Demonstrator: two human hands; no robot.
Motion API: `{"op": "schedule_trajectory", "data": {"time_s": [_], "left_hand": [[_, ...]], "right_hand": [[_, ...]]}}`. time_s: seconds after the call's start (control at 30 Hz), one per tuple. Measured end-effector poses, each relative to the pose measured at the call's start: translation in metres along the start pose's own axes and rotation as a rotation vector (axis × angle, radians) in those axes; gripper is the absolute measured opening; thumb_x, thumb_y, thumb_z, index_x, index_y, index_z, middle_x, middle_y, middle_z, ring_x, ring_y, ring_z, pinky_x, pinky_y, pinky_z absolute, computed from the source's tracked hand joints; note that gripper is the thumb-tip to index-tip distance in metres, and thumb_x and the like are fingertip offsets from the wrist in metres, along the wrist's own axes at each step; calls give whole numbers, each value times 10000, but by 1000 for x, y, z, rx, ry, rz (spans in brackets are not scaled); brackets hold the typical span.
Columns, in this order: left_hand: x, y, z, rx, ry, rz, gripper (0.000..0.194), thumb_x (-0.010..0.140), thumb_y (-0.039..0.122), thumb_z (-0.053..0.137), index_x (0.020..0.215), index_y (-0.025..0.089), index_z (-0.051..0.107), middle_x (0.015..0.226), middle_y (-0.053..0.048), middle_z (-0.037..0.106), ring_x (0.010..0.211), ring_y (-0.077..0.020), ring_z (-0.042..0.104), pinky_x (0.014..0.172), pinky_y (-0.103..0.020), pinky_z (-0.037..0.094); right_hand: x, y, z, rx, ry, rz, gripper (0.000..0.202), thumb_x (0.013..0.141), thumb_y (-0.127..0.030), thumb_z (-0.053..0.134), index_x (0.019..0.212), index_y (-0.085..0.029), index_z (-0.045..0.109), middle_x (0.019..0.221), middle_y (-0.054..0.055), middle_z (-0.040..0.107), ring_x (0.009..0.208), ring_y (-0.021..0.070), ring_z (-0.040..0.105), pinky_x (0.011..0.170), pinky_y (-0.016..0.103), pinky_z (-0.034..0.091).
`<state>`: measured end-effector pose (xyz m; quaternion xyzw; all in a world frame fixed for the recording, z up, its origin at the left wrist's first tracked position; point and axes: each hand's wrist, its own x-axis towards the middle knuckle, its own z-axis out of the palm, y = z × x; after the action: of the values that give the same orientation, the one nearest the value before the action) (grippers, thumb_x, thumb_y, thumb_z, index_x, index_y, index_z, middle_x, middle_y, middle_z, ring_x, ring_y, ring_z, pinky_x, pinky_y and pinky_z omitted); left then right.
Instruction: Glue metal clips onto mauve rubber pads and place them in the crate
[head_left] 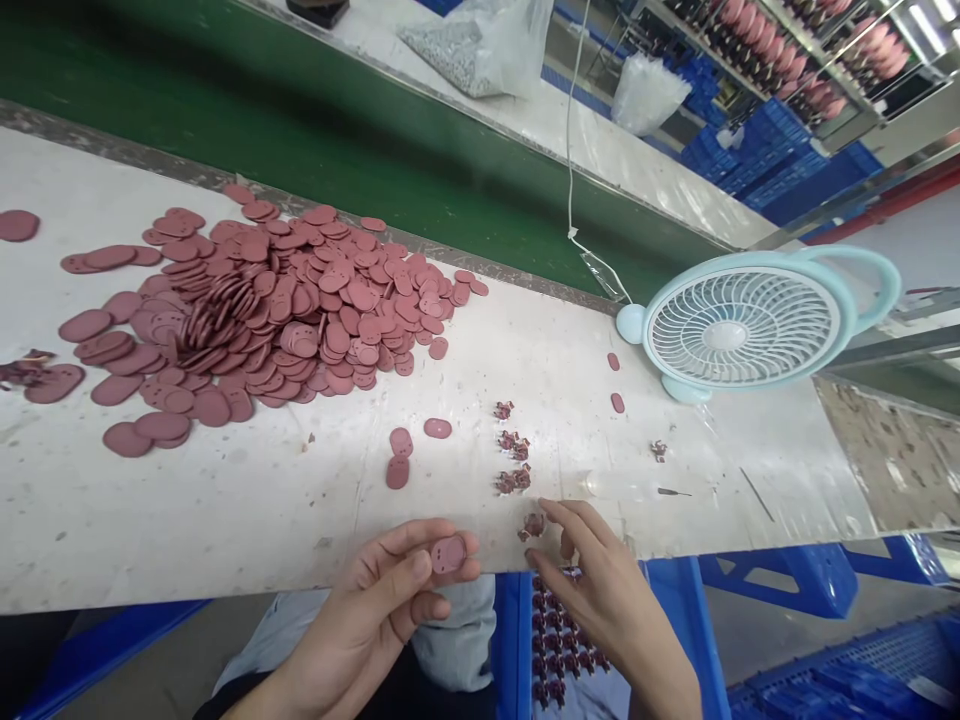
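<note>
At the left end of the bench (247, 510), one lone oval (19, 225) lay apart; below it sat an edge cluster (26, 368) of dark pieces, its number unreadable. Next came the heap (345, 300) of reddish ovals, overlapping too thickly to count, and apparently set back to leave the hands room. To its right lay three loose ovals (438, 428), two of them touching.

The left hand (375, 600) was closed, thumb and fingers pinching one held oval (450, 553) at the near edge of the bench, probably so that its marked face could be seen. Three small clusters (513, 479) stood in a column, seemingly kept close for picking up. Under the edge, one crate (512, 640) held similar pieces in rows, partly hidden and not countable. The right hand (600, 570) was half open, thumb and forefinger parted around one dark piece (533, 525); contact could not be told.

Farther right lay two small ovals (617, 402), one stray piece (658, 451), one tool (667, 491), one fan (742, 330), presumably placed at the far side to spare working space, and one rod (757, 496).
</note>
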<state>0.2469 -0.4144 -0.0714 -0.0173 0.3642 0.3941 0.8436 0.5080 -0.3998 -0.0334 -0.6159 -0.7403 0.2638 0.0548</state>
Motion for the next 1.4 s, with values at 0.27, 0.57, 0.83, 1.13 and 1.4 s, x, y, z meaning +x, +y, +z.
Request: {"op": "schedule_trajectory", "data": {"time_s": [0.27,0.57,0.83,1.13,1.4], "left_hand": [[-1,-1,7,36,-36,6,233,870,286,790,1071,167,788,1179,-147,789,1020,-232,762,696,-189,595],[-2,-15,2,239,-123,206,223,873,303,794,1085,236,789,1235,-96,782,1052,-221,737,778,-248,590],[-3,-14,7,204,-127,214,203,843,259,826,1045,251,800,1200,-64,798,1070,-216,747,956,-305,593],[1,-13,7,203,-70,208,206,786,279,879,959,214,788,1157,-78,808,1012,-203,751,911,-294,594],[2,-15,7,205,-86,203,131,778,265,883,756,186,781,1012,-66,833,963,-221,762,869,-296,588]], "right_hand": [[5,-4,11,51,150,-147,212,1011,-200,580,1173,-247,708,1137,98,674,903,234,719,768,378,636],[-10,-72,30,971,302,-61,251,949,-133,667,1096,-316,756,846,15,757,589,147,719,501,216,619],[-4,-82,35,700,346,-81,288,893,-91,709,1089,-299,742,890,-3,795,691,148,754,624,214,647],[-2,-81,31,612,320,-90,214,894,-130,703,1039,-285,729,789,-14,744,604,143,702,562,230,604],[1,-79,26,660,281,-87,163,882,-150,723,987,-275,726,761,-7,722,617,163,705,551,246,596]]}}
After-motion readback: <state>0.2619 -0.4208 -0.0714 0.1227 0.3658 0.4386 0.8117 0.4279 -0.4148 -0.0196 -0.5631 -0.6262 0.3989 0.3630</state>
